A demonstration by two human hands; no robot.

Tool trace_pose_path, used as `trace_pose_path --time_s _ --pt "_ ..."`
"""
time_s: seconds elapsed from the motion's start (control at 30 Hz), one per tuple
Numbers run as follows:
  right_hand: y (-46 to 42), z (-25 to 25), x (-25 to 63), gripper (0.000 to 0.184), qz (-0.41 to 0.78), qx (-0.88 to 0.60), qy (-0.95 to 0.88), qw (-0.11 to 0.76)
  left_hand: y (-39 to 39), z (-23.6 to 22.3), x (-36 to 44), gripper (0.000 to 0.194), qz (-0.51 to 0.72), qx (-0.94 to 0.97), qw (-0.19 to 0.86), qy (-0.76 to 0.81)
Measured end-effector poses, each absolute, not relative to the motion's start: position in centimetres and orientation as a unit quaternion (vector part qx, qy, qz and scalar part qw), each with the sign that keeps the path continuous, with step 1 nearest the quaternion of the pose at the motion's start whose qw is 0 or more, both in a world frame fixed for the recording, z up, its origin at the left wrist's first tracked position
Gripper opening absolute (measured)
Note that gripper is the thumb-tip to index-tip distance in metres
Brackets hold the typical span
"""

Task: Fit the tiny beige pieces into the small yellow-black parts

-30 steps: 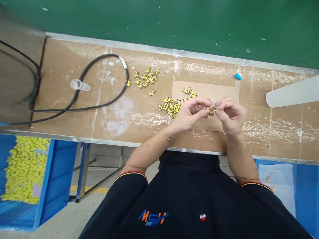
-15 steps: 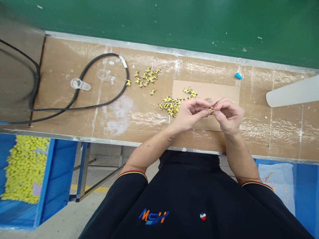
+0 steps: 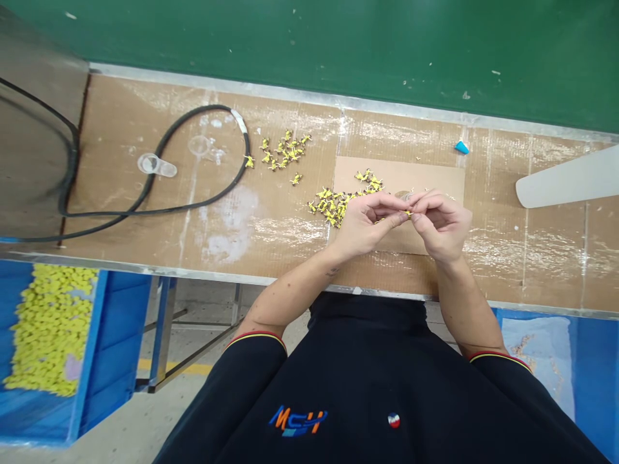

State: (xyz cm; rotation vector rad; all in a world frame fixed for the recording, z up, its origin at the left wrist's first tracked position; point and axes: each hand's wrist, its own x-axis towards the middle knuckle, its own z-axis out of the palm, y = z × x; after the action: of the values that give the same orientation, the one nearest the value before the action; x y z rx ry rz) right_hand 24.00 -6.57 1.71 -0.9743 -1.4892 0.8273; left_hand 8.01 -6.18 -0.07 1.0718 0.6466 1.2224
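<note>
Between my fingertips is a small yellow figure [image 3: 409, 213], mostly covered by the fingers. My left hand [image 3: 370, 219] pinches it from the left with thumb and forefinger. From the other side, my right hand [image 3: 441, 224] closes thumb and fingers on it. Both hands are just above a flat cardboard sheet [image 3: 401, 169]. Beside my left hand lies a pile of similar yellow figures [image 3: 333, 205] with dark and pale parts, partly hidden by that hand. Behind the fingers a small round object [image 3: 403, 194] shows only in part.
Another group of yellow figures [image 3: 287, 153] lies farther left, near a looped black cable [image 3: 193, 205] and a clear plastic scoop [image 3: 157, 165]. A blue piece [image 3: 461, 147] and a white cylinder [image 3: 570, 175] are to the right. Blue bins [image 3: 113, 322] stand below the table edge.
My fingers have closed in slightly around the yellow figure, so less of it shows. Both hands stay in nearly the same place.
</note>
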Motion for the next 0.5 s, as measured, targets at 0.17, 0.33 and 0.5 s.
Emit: trace_pose_path --time_s 0.17,0.33,0.5 --pt "-6.60 1.56 24.12 0.009 0.332 -0.416 -0.640 0.555 -6.39 -0.20 7.97 0.021 0.553 0.506 0.584 0.312" --pt "-6.56 1.49 24.29 0.007 0.332 -0.410 -0.642 0.556 -6.50 -0.36 7.96 0.020 0.554 0.530 0.554 0.325" --pt "-6.49 1.58 24.17 0.011 0.369 -0.415 -0.616 0.559 -6.50 -0.21 7.78 0.012 0.567 0.583 0.485 0.323"
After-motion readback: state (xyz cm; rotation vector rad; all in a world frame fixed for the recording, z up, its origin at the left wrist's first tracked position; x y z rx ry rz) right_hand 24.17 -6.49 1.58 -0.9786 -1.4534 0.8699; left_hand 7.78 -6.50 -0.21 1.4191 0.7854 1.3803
